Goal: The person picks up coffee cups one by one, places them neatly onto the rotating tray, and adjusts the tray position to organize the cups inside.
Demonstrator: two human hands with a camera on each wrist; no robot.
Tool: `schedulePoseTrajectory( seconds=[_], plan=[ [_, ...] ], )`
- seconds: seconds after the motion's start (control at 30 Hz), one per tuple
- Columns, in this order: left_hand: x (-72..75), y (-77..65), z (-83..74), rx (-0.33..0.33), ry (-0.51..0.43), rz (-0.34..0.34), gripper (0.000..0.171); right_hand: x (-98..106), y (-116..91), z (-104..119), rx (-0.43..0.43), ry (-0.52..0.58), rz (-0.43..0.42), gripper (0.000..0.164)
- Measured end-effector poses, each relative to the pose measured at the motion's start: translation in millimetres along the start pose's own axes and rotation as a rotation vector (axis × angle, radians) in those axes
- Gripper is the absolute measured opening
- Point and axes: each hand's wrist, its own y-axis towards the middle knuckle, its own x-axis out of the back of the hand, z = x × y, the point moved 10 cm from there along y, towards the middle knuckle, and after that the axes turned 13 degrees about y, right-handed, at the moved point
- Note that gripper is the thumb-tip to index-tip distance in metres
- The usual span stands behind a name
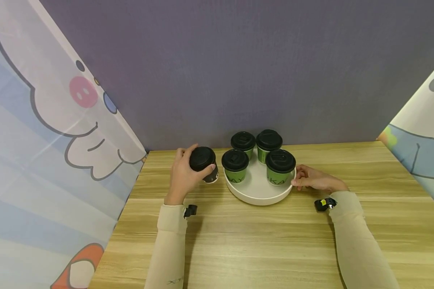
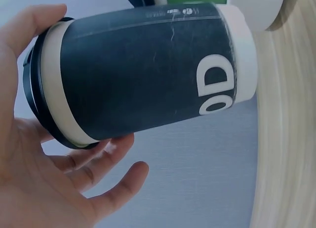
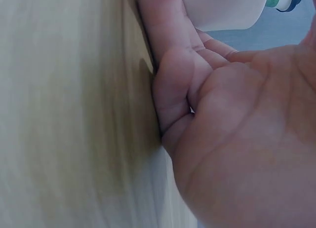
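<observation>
On the left, my left hand (image 1: 185,172) grips a black paper cup (image 1: 212,175) with a black lid, thumb on one side and fingers on the other. White letters and a pale base show on this cup (image 2: 148,75) in the left wrist view, where it leans; I cannot tell whether it touches the table. Beside it stands a round white tray (image 1: 257,195) carrying several green cups with black lids, among them a front left cup (image 1: 235,175) and a front right cup (image 1: 277,176). My right hand (image 1: 316,179) holds the tray's right edge, its fingers partly hidden.
The wooden table (image 1: 260,245) ends at a grey-purple wall panel (image 1: 238,72) just behind the cups. Two more green cups, a rear left one (image 1: 243,140) and a rear right one (image 1: 269,140), stand at the tray's back. Cartoon-printed cloth (image 1: 50,168) borders the left side.
</observation>
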Motion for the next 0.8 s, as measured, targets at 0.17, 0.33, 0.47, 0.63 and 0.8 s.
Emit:
schedulePoseTrajectory(
  seconds=[0.17, 0.33, 0.47, 0.63, 0.8],
  plan=[
    [2.5, -0.2, -4.2, -0.008, -0.005, 0.038, 0.089, -0.7, -1.6, 1.9, 0.021, -0.006, 0.022, 0.062],
    [6.0, -1.0, -11.9, -0.055, -0.016, 0.042, 0.086, 2.5, -2.2, -0.5, 0.034, 0.03, 0.023, 0.051],
    [8.0, -3.6, -17.6, -0.093, -0.029, 0.057, 0.085, 3.2, -0.4, -1.5, 0.046, 0.077, 0.005, 0.044],
    [9.6, -8.0, -27.2, -0.141, -0.056, 0.087, 0.085, 4.1, 0.4, -2.5, 0.018, 0.078, -0.027, 0.041],
    [8.4, -11.3, -41.0, -0.186, -0.071, 0.117, 0.086, 4.3, -0.3, -0.8, 0.004, 0.08, -0.041, 0.039]
  ],
)
